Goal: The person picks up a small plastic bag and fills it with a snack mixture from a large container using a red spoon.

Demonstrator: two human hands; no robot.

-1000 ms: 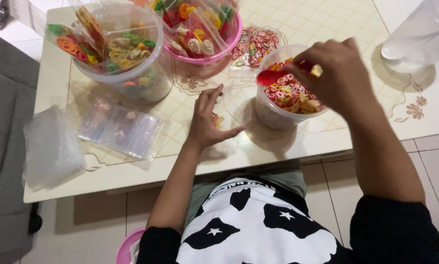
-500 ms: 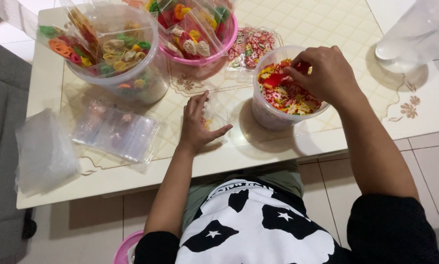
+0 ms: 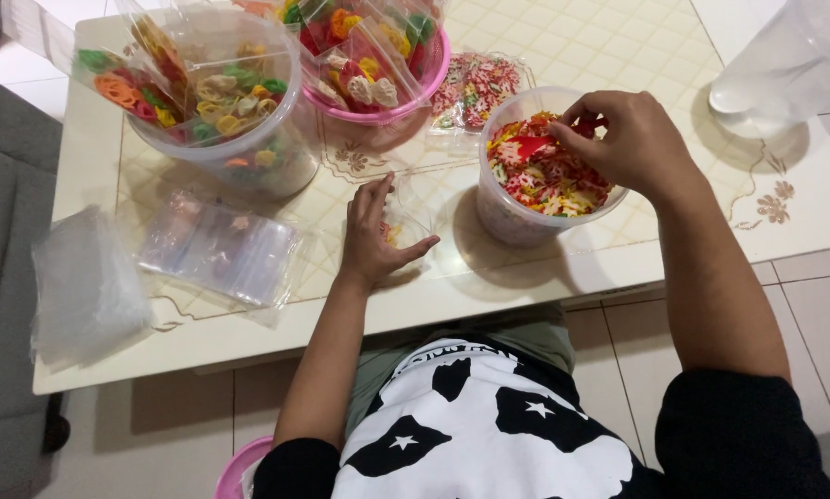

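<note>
1. Right hand (image 3: 629,143): I see the fingers curled narrow, tips dipped into the clear tub (image 3: 535,199) and pinched on a red scoop (image 3: 528,146) that lies on the snacks; how firm the grip is, I cannot tell.
2. Clear tub: round, see-through plastic, standing on the table (image 3: 563,277) just right of the left hand, filled near the brim with small multicoloured snack pieces (image 3: 549,180) (red, yellow, green, white).
3. Left hand (image 3: 373,236): fingers spread wide and laid flat, pressing down a small clear bag (image 3: 415,208) on the tabletop, thumb stretched out to the right.
4. Pile of empty clear bags (image 3: 221,249): flat, glossy, crinkled, lying left of the left hand.
5. White plastic bundle (image 3: 82,286): cloudy, soft, at the table's left edge.
6. Large clear bowl (image 3: 239,139): far left, holding sealed bags of ring-shaped snacks in green, orange and yellow.
7. Pink bowl (image 3: 405,102): behind the small clear bag, heaped with more filled bags.
8. Flat filled packet (image 3: 479,88): lying between the pink bowl and the clear tub.
9. Table: cream top, tiled pattern with brown floral corners.
</note>
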